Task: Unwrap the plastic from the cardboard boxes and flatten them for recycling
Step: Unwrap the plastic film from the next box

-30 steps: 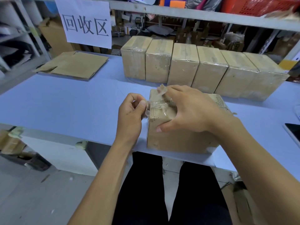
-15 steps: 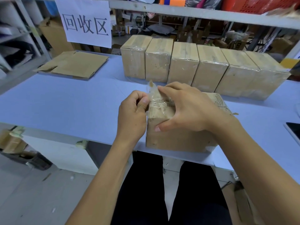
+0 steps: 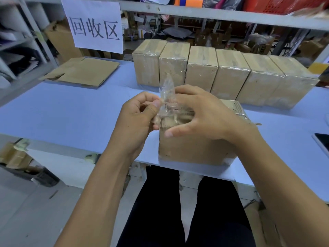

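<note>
A cardboard box is standing on the blue counter at its near edge, directly in front of the person. Clear plastic wrap is lifting off the box's top left corner and standing up between the two hands.

The left hand is positioned at 9 o'clock of the box, fingers curled, pinching the loose plastic between thumb and forefinger. The right hand is lying over the box top, its upper fingers bending onto the plastic at the corner and its thumb pressing against the box's front face. Both hands are therefore grasping the plastic wrap.

A row of wrapped boxes is standing side by side at 12 to 1 o'clock of the handled box, each touching its neighbour. A flattened cardboard sheet is lying on the counter at 10 o'clock. A white paper sign with printed characters is hanging from the shelf rail above that sheet. A dark flat device is lying at the counter's 3 o'clock edge, partly out of view.
</note>
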